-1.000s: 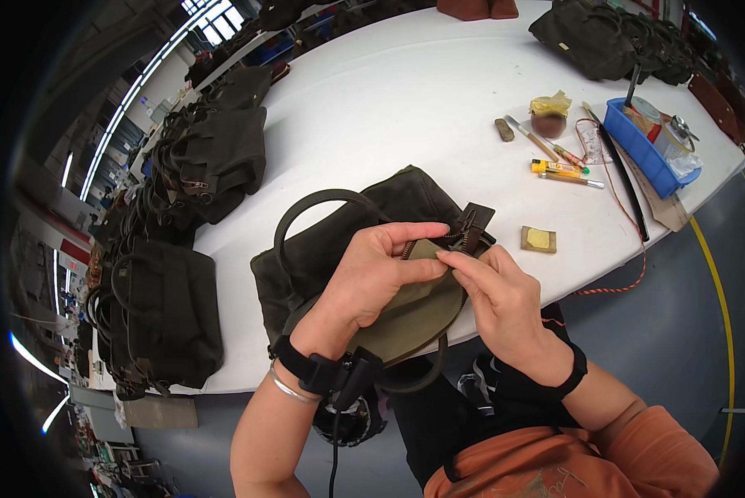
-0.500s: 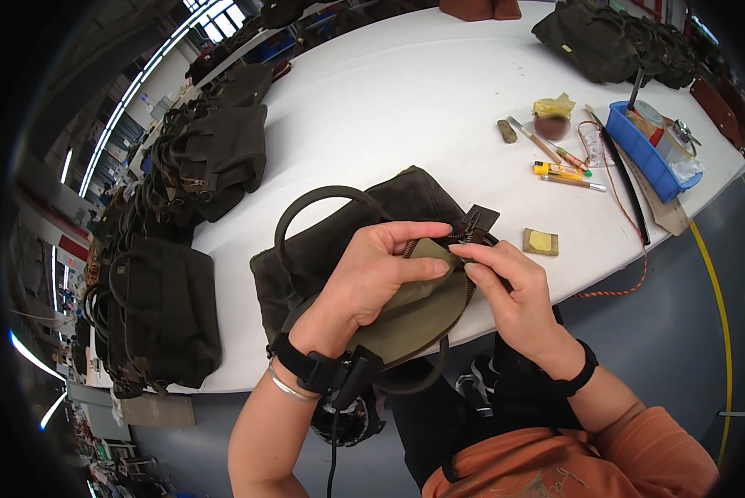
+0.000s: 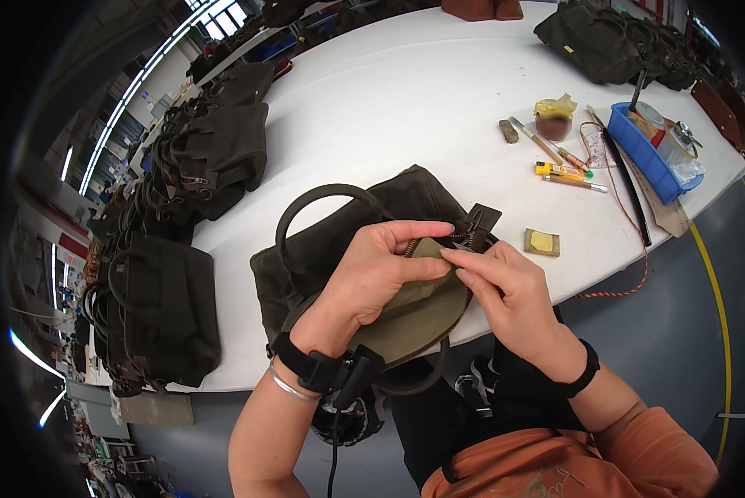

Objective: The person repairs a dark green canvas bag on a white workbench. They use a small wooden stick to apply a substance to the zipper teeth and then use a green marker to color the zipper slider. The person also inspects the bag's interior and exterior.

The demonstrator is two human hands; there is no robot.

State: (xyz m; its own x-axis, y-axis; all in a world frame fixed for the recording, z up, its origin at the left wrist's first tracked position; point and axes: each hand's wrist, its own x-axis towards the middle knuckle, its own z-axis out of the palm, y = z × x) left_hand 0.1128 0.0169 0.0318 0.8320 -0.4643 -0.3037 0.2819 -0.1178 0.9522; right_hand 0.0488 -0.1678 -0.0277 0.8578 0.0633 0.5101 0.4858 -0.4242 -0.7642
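A dark olive handbag lies on its side at the table's near edge, its unzipped mouth toward me. Inside it the lighter olive lining shows. My left hand is closed on the lining near one end of the zip, thumb below and forefinger above. Close against it, my right hand pinches at the same spot; what its fingertips hold is too small and covered to make out. Just beyond the fingers, a dark leather zip tab sticks up. One bag handle arches over the far side.
Several similar dark bags line the table's left side, with more at the far right. To my right lie a yellow block on a pad, a lighter, brushes, a covered jar, a black strip and a blue tool tray.
My right hand has shifted slightly left and its fingertips have drawn closer together by the zip end. My left hand and the bag stay nearly the same.
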